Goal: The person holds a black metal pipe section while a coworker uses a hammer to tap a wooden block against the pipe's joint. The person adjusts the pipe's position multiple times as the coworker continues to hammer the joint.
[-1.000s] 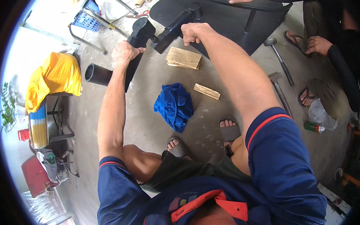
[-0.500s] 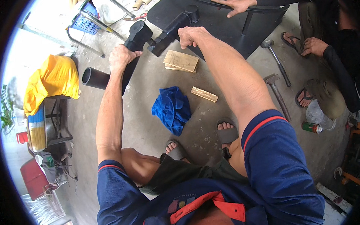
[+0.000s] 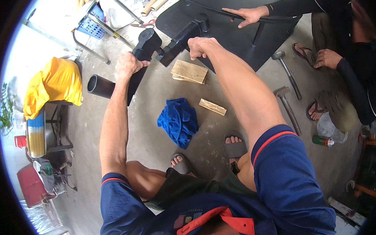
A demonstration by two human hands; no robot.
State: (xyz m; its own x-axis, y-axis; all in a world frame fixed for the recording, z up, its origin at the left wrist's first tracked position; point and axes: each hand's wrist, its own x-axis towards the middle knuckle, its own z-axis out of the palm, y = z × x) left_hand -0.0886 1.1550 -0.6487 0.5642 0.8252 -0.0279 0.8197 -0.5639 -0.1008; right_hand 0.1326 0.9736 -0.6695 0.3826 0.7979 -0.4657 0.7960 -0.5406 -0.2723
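My left hand (image 3: 128, 65) is wrapped over a black metal frame piece (image 3: 146, 44) with a rounded upper end, its thumb stretched to the right. A black round tube (image 3: 100, 86) sticks out to the left beneath that wrist. Just to the right, a black square bar (image 3: 184, 39) slants up over a large black panel (image 3: 229, 31); a narrow gap parts it from the left piece. My right hand (image 3: 202, 47) is closed beside this bar, at the panel's near edge, its fingers curled downward. What those fingers grip, if anything, is hidden.
A co-worker's hand (image 3: 247, 15) rests on the panel's curved black rail. Wood blocks (image 3: 189, 71), a wood strip (image 3: 213, 107) and a blue cloth (image 3: 178, 122) lie on the floor. At the right are two hammers (image 3: 287, 75) and a spray can (image 3: 322, 141); left, a yellow cloth (image 3: 57, 82).
The view has shifted a little, so most things sit slightly lower in it. Both my hands keep their places at the black metal pieces.
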